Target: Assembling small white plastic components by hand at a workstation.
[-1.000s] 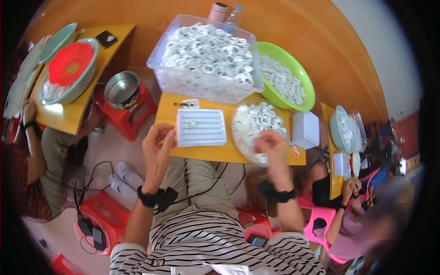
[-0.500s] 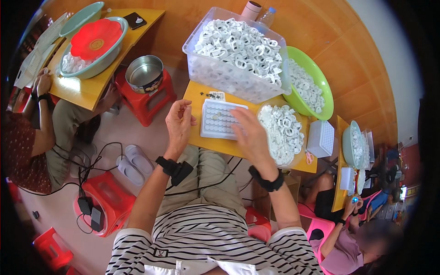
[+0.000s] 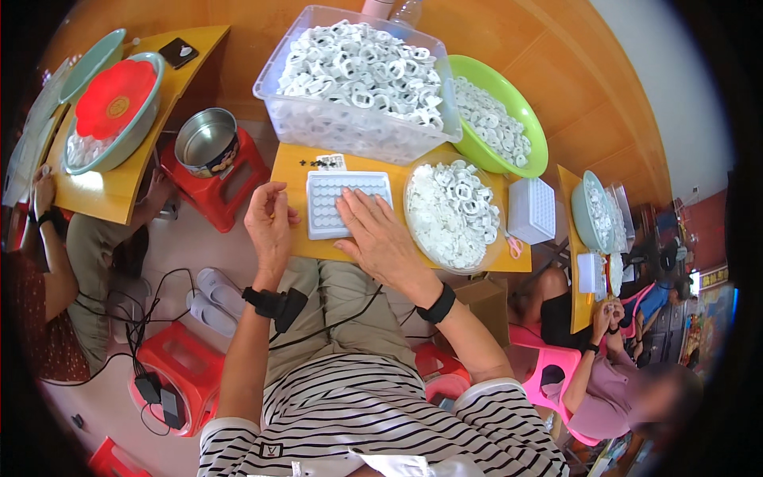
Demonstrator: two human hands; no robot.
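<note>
**Down Flat Over the White Tray (image 3: pixel 324 234) With the Right Hand (image 3: pixel 377 236)**

A moment ago, out at the heap of loose white parts (image 3: pixel 453 219) to the right of the tray, then passing in a blur above it; now laid across its middle and right side. Judging by that shift, busy with the tray itself rather than with gathering from the heap.

Directly under the right hand's fingers, the tray, apparently in contact and sitting flat, with rows of round spots in view along its left part. Stretched out and slightly fanned in the right hand, pinching nothing visible (impossible to tell about any small piece hidden underneath).

Just left of the tray, with the left hand (image 3: pixel 267 224): curled, thumb and fingers near one another, apart from the tray; cannot tell whether gripping a tiny piece.

Behind the tray, small dark pieces (image 3: pixel 310 163) and then a large clear bin (image 3: pixel 350 133) full of white rings; farther right of the tray, beyond the heap, pink scissors (image 3: pixel 515 248).
</note>
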